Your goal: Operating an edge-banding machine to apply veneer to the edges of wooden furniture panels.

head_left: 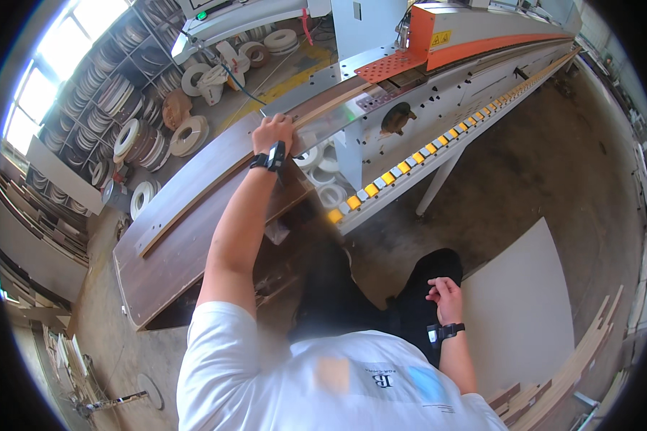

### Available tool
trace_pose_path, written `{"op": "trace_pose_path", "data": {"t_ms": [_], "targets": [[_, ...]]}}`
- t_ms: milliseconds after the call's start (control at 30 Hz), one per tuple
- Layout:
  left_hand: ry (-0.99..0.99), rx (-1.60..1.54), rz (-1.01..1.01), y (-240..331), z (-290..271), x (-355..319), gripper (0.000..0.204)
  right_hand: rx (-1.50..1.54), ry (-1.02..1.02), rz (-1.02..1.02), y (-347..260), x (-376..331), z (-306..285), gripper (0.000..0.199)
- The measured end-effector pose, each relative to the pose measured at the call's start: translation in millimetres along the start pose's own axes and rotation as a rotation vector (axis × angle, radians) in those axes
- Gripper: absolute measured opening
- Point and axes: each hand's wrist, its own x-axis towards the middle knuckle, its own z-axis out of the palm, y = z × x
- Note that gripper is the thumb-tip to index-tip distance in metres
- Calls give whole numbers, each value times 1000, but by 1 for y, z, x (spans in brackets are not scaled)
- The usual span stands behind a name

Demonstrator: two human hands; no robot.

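My left hand (273, 133) is closed over a long narrow wooden strip (194, 202) at the near end of the edge-banding machine (496, 43). On the far side of my hand, wood of the same colour carries on along the machine's bed toward its orange cover. Under the strip is a dark brown wood-grain table (158, 269), with a greyish surface along its far side. My right hand (446, 296) hangs beside my right thigh, its fingers loosely bent and apart, with nothing seen in them. Each wrist wears a black band with a small device.
A rail of yellow and grey rollers (388, 178) slants along the machine's near side. A large pale panel (525, 309) stands to my right, beside several wooden strips (579, 359). Racks with rolls of edge banding (129, 97) fill the far left, with more rolls on the floor.
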Motion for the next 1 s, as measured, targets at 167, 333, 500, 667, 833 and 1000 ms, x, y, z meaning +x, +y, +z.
{"op": "trace_pose_path", "data": {"t_ms": [167, 333, 500, 667, 833, 1000], "targets": [[-10, -71, 32, 26, 12, 20, 21, 11, 8, -28, 3, -2, -4, 16], [126, -372, 182, 14, 19, 2, 39, 55, 51, -91, 8, -7, -8, 15], [131, -243, 172, -36, -9, -44, 38, 103, 84, -100, 18, -14, -21, 15], [33, -9, 47, -128, -53, -131, 34, 117, 53, -85, 12, -10, -20, 16], [47, 72, -126, -197, -79, -203, 30, 59, -2, -65, 10, 0, -14, 17], [96, -70, -73, -204, -72, -202, 21, 46, -36, -31, 8, 6, -4, 18]]}}
